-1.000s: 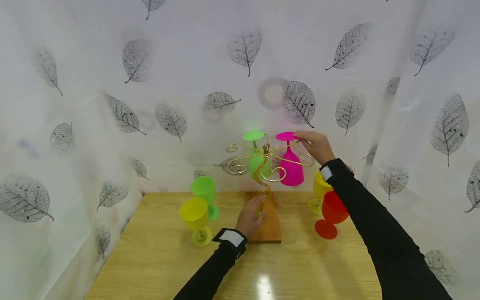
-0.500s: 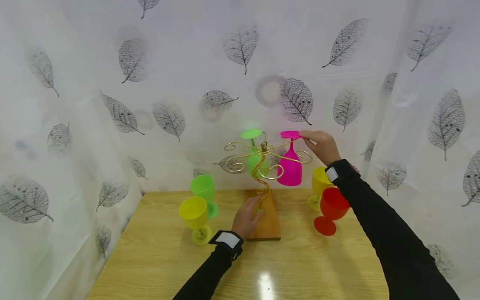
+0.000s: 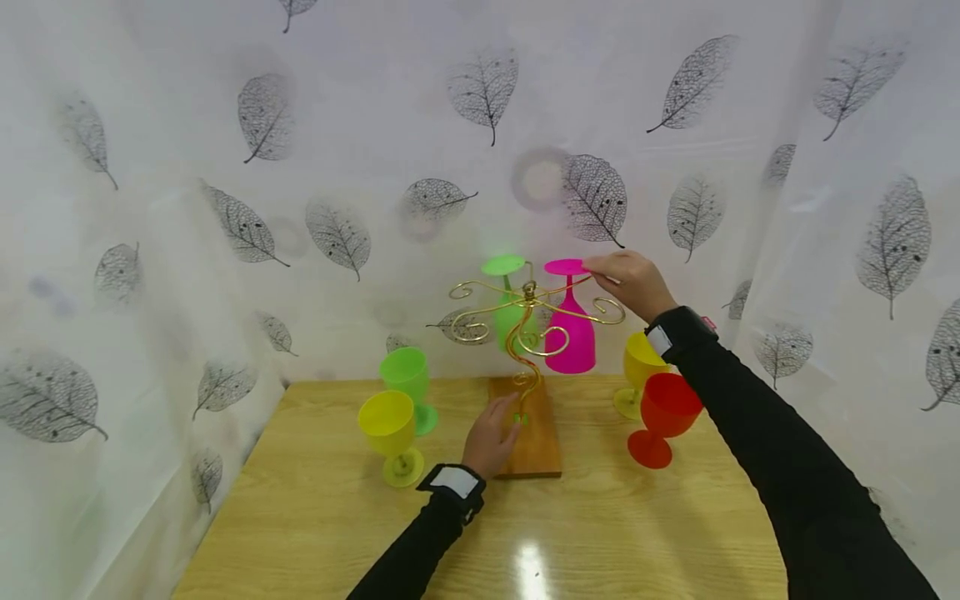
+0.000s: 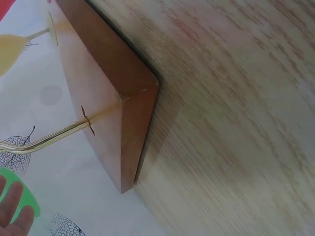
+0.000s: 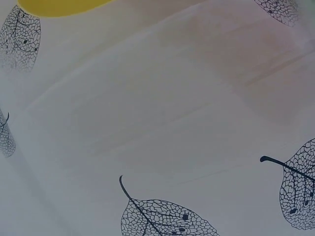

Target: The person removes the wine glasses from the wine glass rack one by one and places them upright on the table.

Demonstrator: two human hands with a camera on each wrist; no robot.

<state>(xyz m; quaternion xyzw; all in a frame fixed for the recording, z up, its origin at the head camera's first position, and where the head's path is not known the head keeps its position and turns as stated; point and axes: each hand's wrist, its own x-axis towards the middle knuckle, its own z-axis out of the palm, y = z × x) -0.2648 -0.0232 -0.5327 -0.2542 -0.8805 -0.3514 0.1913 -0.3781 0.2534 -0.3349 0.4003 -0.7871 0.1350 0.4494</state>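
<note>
My right hand (image 3: 633, 283) pinches the foot of a magenta goblet (image 3: 572, 342), which hangs upside down beside the curled arms of a gold metal stand (image 3: 517, 346). A green goblet (image 3: 512, 325) is upside down at the stand's rear. Over the wooden base (image 3: 540, 446), my left hand (image 3: 491, 437) is beside the lower post, its fingers loosely extended. In the left wrist view, the left fingertips (image 4: 15, 201) show apart from the gold post (image 4: 54, 133). The right wrist view shows neither the right hand nor the magenta goblet.
Upright on the left are a green goblet (image 3: 406, 375) and a yellow goblet (image 3: 387, 425). To the right stand a yellow goblet (image 3: 641, 362) and a red goblet (image 3: 666, 408), close under the right forearm. A leaf-print curtain (image 3: 420, 100) hangs behind the table (image 3: 315, 517).
The magenta goblet and my right hand moved slightly right, then back left toward the stand's centre. My left hand stays low by the post, with little movement.
</note>
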